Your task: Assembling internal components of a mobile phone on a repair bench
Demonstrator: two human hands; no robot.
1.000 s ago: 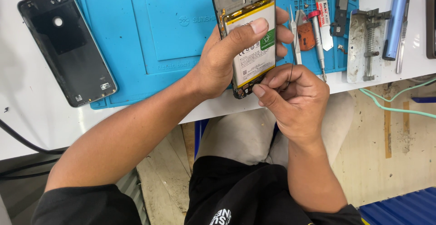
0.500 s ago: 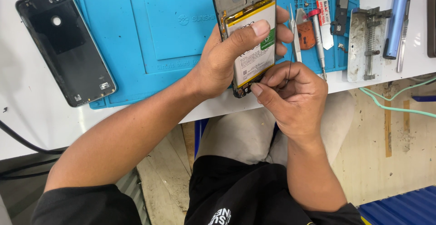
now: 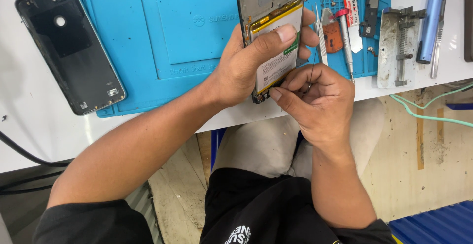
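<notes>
Holding an opened phone (image 3: 272, 37) over the near edge of the white table (image 3: 29, 121): left hand (image 3: 246, 64) wrapped around its body, thumb pressed flat across the battery (image 3: 276, 62). Right hand (image 3: 315, 101) curled at the phone's lower end, fingertips pinching a thin dark tool (image 3: 314, 69), probably tweezers, its tip not readable.

Progress, judged from the layout: back cover (image 3: 69, 47) already off, lying near the table's left edge, half on the blue work mat (image 3: 167, 42). Battery yet seated, frame and boards exposed; work at the bottom end looks unfinished.

Materials: cover glossy black, rounded corners, round hole. Battery flat, white-labelled with yellow edging. Mat matte rubbery blue with moulded trays. Near the right edge: red-capped screwdriver (image 3: 344, 32), scuffed grey metal clamp jig (image 3: 398, 44), blue pen-shaped tool (image 3: 432, 20).
</notes>
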